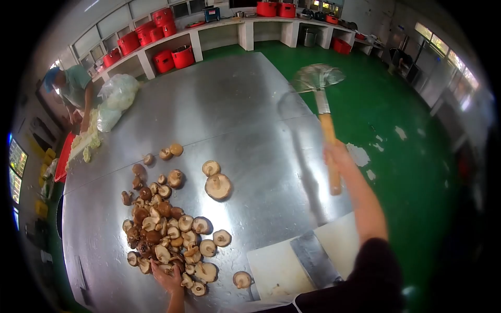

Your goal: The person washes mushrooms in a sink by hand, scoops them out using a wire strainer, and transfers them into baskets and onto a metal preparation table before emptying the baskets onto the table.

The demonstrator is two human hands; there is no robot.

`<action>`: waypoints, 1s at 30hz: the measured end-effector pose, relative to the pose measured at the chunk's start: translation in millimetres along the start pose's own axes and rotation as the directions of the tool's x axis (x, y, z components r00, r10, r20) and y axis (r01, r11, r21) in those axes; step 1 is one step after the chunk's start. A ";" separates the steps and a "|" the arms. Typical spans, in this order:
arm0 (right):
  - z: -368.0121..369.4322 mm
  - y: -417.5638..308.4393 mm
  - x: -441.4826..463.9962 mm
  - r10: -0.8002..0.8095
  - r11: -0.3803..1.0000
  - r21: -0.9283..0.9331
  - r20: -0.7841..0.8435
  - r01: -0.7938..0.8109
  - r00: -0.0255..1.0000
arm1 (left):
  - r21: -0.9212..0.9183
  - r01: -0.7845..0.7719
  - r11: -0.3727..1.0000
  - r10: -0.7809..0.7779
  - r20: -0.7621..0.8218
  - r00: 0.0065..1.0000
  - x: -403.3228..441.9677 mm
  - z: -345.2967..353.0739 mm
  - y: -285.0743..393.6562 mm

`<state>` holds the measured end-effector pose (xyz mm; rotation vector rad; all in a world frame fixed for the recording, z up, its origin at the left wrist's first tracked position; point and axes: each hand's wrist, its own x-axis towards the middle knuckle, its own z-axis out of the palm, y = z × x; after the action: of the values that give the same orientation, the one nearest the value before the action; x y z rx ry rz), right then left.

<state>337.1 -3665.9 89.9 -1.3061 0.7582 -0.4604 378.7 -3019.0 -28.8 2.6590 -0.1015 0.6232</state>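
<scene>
My right hand (338, 156) is closed around the wooden handle of a wire skimmer (324, 104), raised over the right edge of the steel table (250, 151). Its round mesh head points up and away from me. My left hand (169, 281) rests at the near edge of a heap of shiitake mushrooms (156, 221), fingers apart and touching a few of them; some fingertips are hidden among the caps. Two larger mushrooms (217, 186) lie apart, right of the heap. One single mushroom (242, 280) sits beside the white cutting board (269, 266), on which a broad cleaver blade (314, 258) lies.
At the far left a person in a blue cap (75, 91) handles chopped pale-green vegetables (93, 138) beside a clear plastic bag (117, 96). A red tray (63, 159) is at that edge. Red pots (182, 56) line the back counter; the floor (407, 156) is green.
</scene>
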 end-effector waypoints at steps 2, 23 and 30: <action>28.7 3.9 10.0 0.053 0.991 0.115 0.102 -0.065 0.993 | -0.038 0.042 0.998 -0.040 0.039 0.998 6.0 -7.5 12.2; -55.0 62.3 -482.8 -0.245 0.961 -0.230 -0.435 0.157 0.866 | -0.230 0.097 0.968 -0.095 0.021 0.995 -5.6 -34.6 -15.6; 49.4 91.3 -639.4 0.084 0.914 -0.273 -0.597 -0.300 0.798 | 0.405 -0.257 0.877 0.456 -0.537 0.710 2.3 25.7 -37.2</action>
<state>-73.1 -3169.1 156.8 -1.4119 1.5372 -0.5772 397.2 -2995.3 -62.6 2.5609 -0.3725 1.7509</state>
